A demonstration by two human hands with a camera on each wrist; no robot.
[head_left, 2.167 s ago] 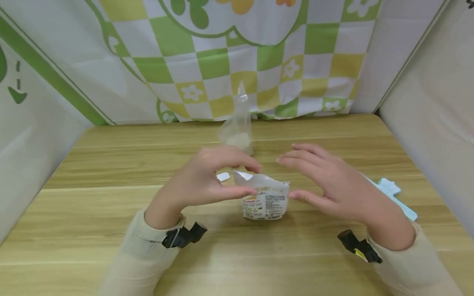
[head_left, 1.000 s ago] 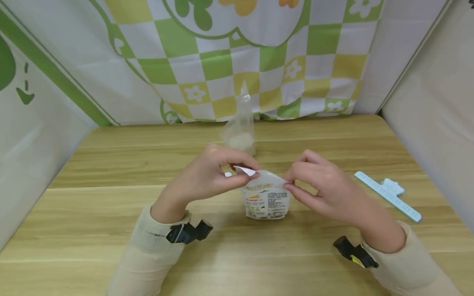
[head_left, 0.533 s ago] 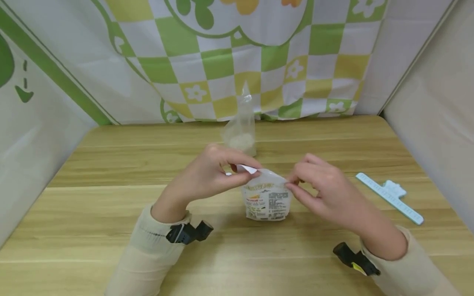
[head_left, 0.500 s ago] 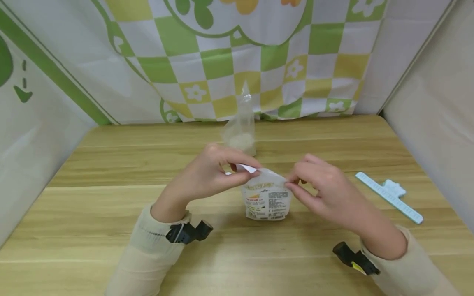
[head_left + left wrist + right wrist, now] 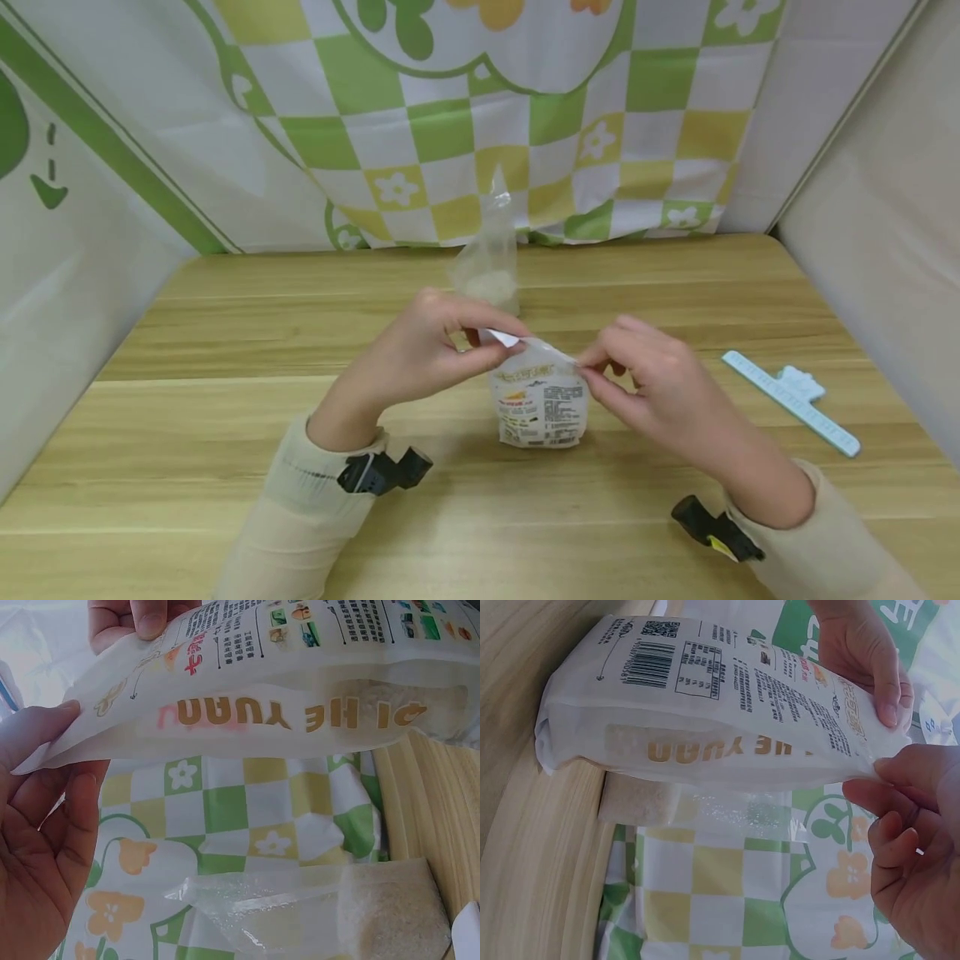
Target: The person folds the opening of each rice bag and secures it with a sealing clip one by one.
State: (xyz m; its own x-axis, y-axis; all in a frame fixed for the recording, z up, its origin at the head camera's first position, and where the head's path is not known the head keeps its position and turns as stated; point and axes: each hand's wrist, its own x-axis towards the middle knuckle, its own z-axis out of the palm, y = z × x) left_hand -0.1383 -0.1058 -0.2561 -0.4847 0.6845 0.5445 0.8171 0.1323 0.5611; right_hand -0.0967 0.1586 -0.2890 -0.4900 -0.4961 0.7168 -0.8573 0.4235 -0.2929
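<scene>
A white printed food bag [image 5: 542, 408] stands upright on the wooden table, its back label with barcode [image 5: 651, 664] facing the person. At its top left corner my left hand [image 5: 420, 358] pinches the edge between thumb and fingers, where a white flap [image 5: 502, 337] folds over. My right hand [image 5: 652, 383] pinches the top right corner with thumb and forefinger. The top edge is drawn taut between both hands. Gold letters [image 5: 300, 716] run along the bag's side in the left wrist view.
Behind the printed bag stands a clear plastic bag [image 5: 491, 283] with pale grains in its bottom and a peaked top. A light blue sealing clip [image 5: 791, 402] lies on the table [image 5: 225, 433] at the right. A checked cloth [image 5: 435, 129] hangs at the back.
Both hands came from open around the bag to pinching its top corners. The bag's top edge has since risen and straightened slightly. The blue clip has come fully into view.
</scene>
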